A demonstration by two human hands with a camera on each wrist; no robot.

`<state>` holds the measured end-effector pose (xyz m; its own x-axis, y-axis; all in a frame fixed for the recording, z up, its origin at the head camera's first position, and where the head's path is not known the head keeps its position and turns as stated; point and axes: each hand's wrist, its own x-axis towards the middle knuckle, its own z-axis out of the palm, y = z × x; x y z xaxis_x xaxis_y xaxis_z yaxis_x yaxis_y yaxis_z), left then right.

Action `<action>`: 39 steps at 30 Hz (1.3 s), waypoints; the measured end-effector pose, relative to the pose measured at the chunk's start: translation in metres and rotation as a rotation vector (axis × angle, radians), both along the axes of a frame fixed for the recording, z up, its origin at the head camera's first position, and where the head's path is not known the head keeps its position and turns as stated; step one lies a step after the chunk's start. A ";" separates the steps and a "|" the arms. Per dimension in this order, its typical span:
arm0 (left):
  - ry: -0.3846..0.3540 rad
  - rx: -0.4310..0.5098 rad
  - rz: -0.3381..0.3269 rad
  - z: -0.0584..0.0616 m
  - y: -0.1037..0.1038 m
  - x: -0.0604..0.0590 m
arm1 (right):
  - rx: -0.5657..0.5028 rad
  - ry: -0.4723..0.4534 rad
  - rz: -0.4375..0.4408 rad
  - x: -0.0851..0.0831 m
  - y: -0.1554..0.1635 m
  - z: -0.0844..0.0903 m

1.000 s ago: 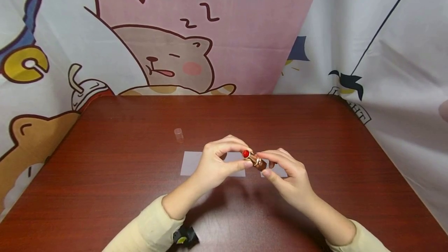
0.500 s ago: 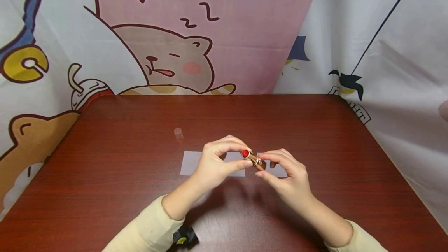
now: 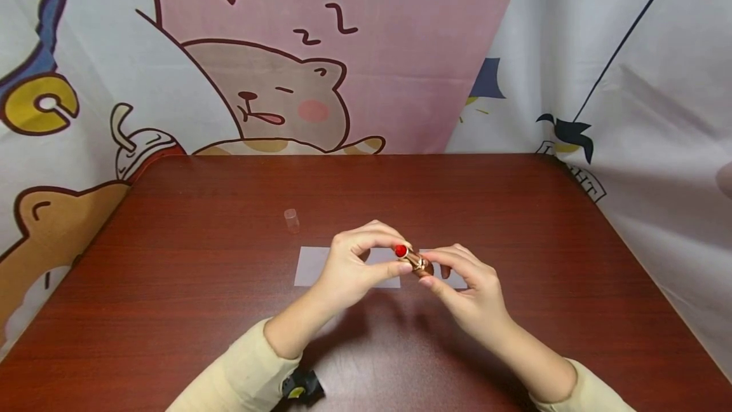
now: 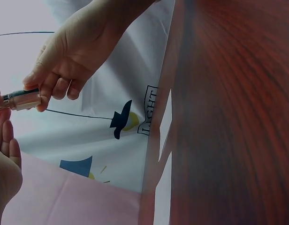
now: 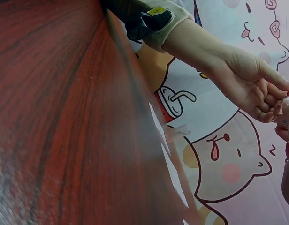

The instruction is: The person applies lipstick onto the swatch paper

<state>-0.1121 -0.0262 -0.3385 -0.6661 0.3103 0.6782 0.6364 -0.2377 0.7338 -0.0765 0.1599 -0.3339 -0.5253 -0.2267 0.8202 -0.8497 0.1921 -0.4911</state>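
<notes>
Head view: the left hand pinches the upper part of the gold lipstick; the right hand pinches the lower part. The lipstick is tilted above the table. Expect a light, stiff, smooth-sided tube; the red tip is probably soft and easily smeared. Hold by the metal sides only. A clear cap and white sheets rest on the glossy, reddish-brown table. Printed cloth hangs behind it.

Left wrist view: the tube spans both sets of fingertips.

Right wrist view: the right hand hides most of the lipstick.
</notes>
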 end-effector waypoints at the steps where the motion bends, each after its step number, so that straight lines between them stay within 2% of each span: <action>1: 0.000 0.000 -0.002 0.000 0.000 0.000 | 0.002 -0.008 0.002 0.000 0.000 0.000; 14: 0.002 0.002 -0.027 -0.001 0.000 0.000 | 0.031 -0.082 0.043 -0.014 0.015 -0.033; 20: 0.006 0.005 -0.039 -0.001 -0.001 -0.001 | 0.027 -0.108 0.091 -0.015 0.016 -0.034; 39: 0.015 -0.013 -0.052 -0.001 -0.001 -0.002 | 0.015 -0.108 0.180 -0.017 0.016 -0.036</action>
